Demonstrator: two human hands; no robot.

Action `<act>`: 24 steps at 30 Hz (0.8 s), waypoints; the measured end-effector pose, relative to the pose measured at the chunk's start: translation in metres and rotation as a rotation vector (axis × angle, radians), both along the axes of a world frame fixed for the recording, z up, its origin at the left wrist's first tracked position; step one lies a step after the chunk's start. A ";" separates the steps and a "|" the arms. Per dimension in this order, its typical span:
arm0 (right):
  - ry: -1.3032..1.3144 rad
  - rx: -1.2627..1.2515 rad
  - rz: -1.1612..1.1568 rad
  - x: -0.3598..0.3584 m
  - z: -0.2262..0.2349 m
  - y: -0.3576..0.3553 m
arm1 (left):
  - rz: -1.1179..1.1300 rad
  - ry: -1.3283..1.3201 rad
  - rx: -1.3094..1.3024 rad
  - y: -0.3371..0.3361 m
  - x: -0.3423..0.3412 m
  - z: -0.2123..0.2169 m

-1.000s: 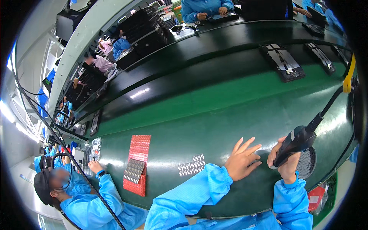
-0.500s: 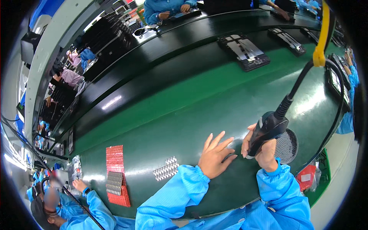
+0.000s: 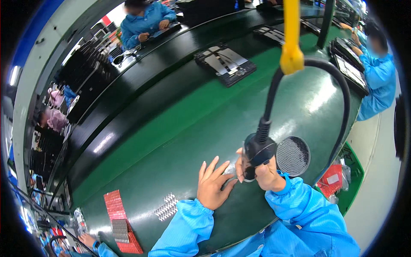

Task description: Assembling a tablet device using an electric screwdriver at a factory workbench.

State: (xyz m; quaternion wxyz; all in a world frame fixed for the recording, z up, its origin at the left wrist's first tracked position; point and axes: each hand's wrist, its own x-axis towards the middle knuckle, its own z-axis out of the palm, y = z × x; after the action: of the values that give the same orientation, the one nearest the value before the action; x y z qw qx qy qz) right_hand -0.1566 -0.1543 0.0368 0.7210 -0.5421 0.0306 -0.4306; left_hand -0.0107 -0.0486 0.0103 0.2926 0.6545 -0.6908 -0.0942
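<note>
My right hand [image 3: 269, 174] is closed round a black electric screwdriver [image 3: 258, 150], whose cord rises to a yellow strap [image 3: 292, 38]. The tool points down at the green tabletop; its tip is hidden from me. Close on its left, my left hand [image 3: 212, 188] is open and low over the table, fingers spread, the fingertips near the tool's lower end. A small pale patch shows between the hands, too unclear to name. Right of the tool lies a round dark dish [image 3: 293, 156] with a dotted grid.
Small metallic pieces [image 3: 166, 207] lie in rows left of my left forearm. Further left, a dark sheet of parts [image 3: 120, 231] rests on red bubble wrap [image 3: 114, 205]. Opened devices [image 3: 224, 64] stand along the far side. A green bin [image 3: 353, 171] is at right; co-workers sit nearby.
The view has swung, so the table's things sit further left. The screwdriver has moved away from the round dish, which now shows more fully. My left hand stays spread beside the tool.
</note>
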 end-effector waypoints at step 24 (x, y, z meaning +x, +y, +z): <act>0.002 -0.253 -0.134 -0.011 0.001 -0.023 | -0.106 0.055 -0.023 -0.129 0.029 0.017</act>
State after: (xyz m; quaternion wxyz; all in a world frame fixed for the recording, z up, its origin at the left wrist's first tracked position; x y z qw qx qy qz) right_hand -0.1678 -0.1778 0.0381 0.6163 -0.6260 0.0129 -0.4776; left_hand 0.0185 -0.1774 0.0269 0.3138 0.6105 -0.7173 -0.1196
